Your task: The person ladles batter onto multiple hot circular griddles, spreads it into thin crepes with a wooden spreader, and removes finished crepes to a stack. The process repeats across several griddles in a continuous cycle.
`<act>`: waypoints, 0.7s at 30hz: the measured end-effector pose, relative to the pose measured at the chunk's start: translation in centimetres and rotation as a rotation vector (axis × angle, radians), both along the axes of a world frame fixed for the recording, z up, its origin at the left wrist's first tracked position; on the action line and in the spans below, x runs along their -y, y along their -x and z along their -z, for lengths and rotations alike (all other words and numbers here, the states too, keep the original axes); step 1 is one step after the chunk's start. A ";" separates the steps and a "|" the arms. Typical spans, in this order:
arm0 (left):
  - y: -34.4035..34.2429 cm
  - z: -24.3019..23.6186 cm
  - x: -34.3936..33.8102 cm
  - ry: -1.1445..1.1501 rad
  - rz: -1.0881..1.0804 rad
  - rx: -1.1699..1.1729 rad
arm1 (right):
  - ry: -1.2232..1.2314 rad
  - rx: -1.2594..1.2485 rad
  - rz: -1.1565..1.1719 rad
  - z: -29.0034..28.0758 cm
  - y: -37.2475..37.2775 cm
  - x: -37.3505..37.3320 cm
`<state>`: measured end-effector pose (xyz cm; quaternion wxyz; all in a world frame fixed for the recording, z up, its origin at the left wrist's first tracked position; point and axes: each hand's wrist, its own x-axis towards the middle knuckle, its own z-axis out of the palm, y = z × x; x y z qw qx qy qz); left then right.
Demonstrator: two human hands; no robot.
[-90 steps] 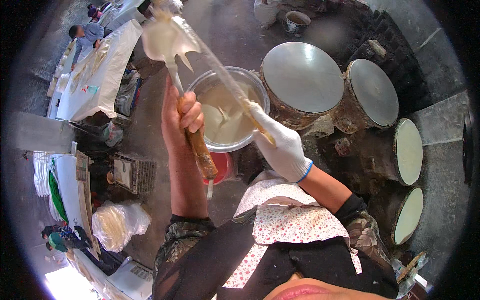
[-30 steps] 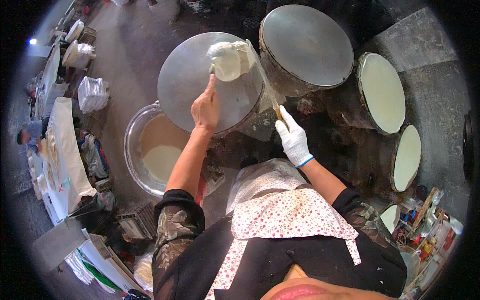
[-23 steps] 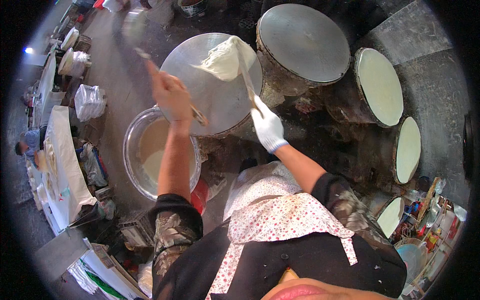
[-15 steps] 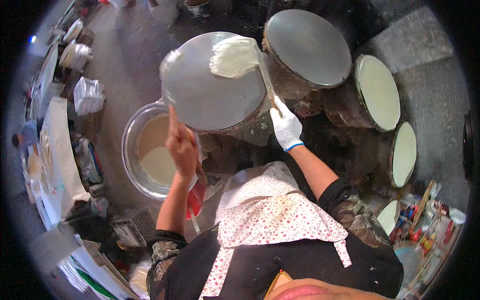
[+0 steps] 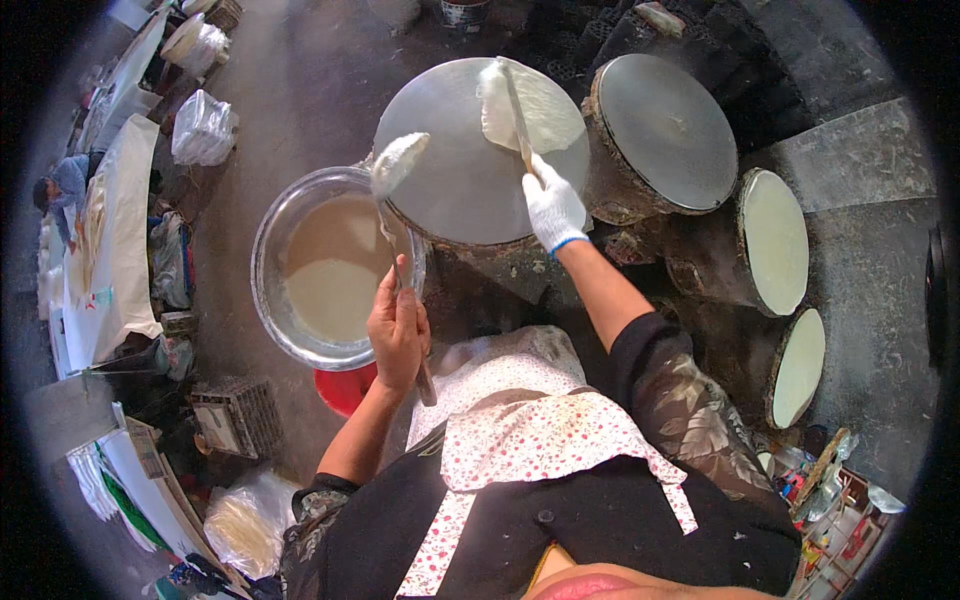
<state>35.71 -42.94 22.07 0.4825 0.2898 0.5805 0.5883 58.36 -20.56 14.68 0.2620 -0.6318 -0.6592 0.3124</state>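
A round grey griddle (image 5: 440,195) stands in front of me, with a patch of pale batter (image 5: 550,112) on its far right part. My right hand (image 5: 555,207), in a white glove, grips a flat spreader (image 5: 520,125) whose blade lies along the batter's left side. The bare fingers of my left hand (image 5: 398,340) are wrapped round the long handle of a ladle (image 5: 399,165). Its batter-coated head is over the griddle's left edge, beside the bowl. That clear bowl (image 5: 268,290) holds beige batter, partly foamy on top.
Another bare griddle (image 5: 665,130) adjoins on the right. Beyond it, two griddles carry pale rounds, a farther one (image 5: 775,243) and a nearer one (image 5: 800,368). Something red (image 5: 345,390) sits below the bowl. A crate (image 5: 235,418) and a cloth-covered table (image 5: 130,240) are at left.
The spreader has crossed from the batter's right side to its left, and the patch looks broader. The ladle has come nearer to me along the griddle's left edge. My view has shifted.
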 end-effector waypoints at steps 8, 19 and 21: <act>0.1 -0.9 0.4 -0.063 -0.074 -0.105 | 0.019 0.096 -0.017 -1.6 1.2 -0.9; -0.6 -1.3 1.5 0.033 -0.087 0.006 | 0.046 0.228 -0.116 0.5 0.1 -3.1; -1.0 -1.0 1.3 0.012 -0.136 0.072 | -0.089 0.163 -0.192 0.8 0.0 -3.4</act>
